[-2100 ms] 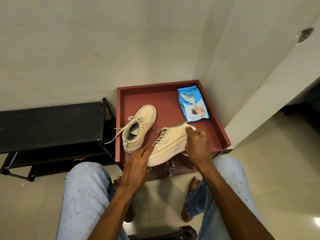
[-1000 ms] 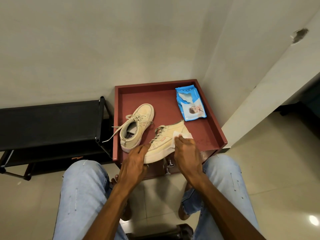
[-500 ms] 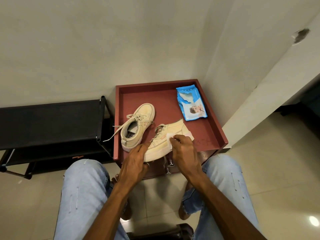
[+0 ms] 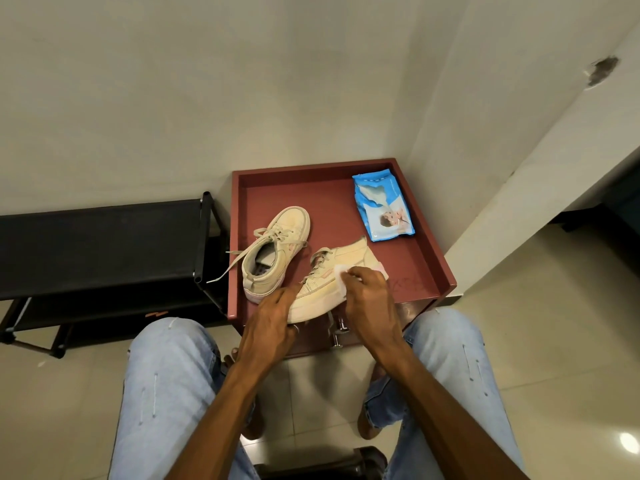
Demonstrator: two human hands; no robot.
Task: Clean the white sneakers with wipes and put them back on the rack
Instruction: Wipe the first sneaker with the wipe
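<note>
sneaker (image 4: 320, 294) tilted at front edge of red worktop (image 4: 429, 268) | left hand (image 4: 273, 322) fingers curl round its near end | right hand (image 4: 369, 297) fingers curled, pressing wipe (image 4: 338, 276) on upper | I judge: light, soft upper, stiff sole, so grip the sole

Left grip (image 4: 273, 322): palm down, fingers curled round the near end of the sneaker (image 4: 322, 289), at the front edge of the worktop (image 4: 329, 192).
Right grip (image 4: 367, 296): palm down, fingers bent, pinching the wipe (image 4: 341, 271) against the sneaker's side.
Left forearm (image 4: 221, 403): bare, extended forward.
Right forearm (image 4: 433, 386): bare, angled inward toward the left.
Grip spacing: near, not touching.
</note>
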